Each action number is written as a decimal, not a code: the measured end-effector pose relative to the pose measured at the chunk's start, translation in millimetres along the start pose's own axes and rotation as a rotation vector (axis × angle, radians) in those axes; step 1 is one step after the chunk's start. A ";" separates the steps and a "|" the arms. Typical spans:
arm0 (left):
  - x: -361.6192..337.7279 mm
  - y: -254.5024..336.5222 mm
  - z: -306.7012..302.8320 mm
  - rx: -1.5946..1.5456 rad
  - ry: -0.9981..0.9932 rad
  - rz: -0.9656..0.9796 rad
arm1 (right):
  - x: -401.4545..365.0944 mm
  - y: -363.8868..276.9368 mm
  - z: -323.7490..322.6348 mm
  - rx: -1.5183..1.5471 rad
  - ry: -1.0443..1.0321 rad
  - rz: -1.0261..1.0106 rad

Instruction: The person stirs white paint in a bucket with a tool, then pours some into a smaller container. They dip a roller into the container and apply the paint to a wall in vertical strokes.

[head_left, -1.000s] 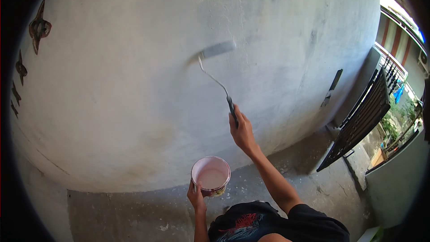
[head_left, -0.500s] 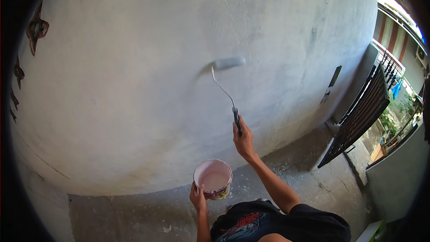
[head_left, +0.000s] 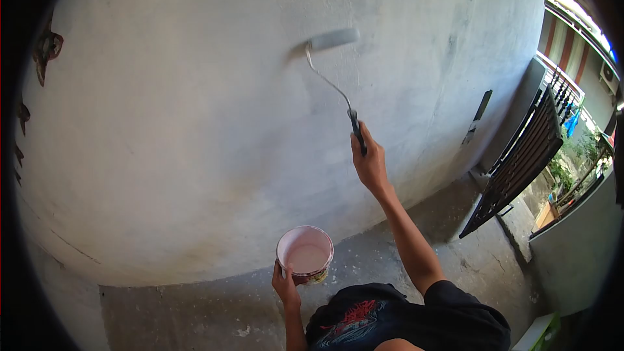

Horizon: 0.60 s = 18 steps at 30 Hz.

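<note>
My right hand [head_left: 370, 161] is closed around the black handle of a paint roller [head_left: 334, 39]. The roller's pale cylinder lies against the whitish wall [head_left: 195, 104], tilted slightly up to the right, with its bent wire frame running down to the handle. Low in front of my body, my left hand [head_left: 286, 286] grips the side of a small paint bucket [head_left: 305, 248]. Its inside is coated pinkish white, with pale paint at the bottom. Part of my left fingers is hidden behind the bucket.
A dark slatted metal gate [head_left: 520, 156] stands at the right, beside a grey panel [head_left: 578, 247]. Dark ornaments [head_left: 48, 49] are set along the wall's left side. The concrete floor [head_left: 175, 315] below has pale paint spots.
My right hand has moved the roller up the wall, and my right arm reaches higher. The bucket in my left hand has shifted slightly up and left.
</note>
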State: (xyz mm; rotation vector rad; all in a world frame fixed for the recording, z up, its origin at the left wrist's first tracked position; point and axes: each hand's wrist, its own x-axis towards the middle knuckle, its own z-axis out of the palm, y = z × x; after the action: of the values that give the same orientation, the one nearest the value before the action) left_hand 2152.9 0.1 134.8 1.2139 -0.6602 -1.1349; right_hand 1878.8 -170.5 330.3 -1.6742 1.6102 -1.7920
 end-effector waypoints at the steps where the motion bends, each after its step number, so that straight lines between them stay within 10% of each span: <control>1: 1.0 -0.4 1.8 0.000 -0.003 0.000 | -9.8 17.2 1.7 -0.020 0.020 -0.028; 18: 5.3 40.1 43.7 0.061 -0.083 0.055 | -90.1 99.9 -44.1 -0.176 0.015 0.110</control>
State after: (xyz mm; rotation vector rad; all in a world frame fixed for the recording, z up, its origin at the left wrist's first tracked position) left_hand 2128.7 -23.4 184.0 1.1977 -0.7911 -1.1310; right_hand 1824.2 -117.5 210.9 -1.6098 1.8762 -1.6575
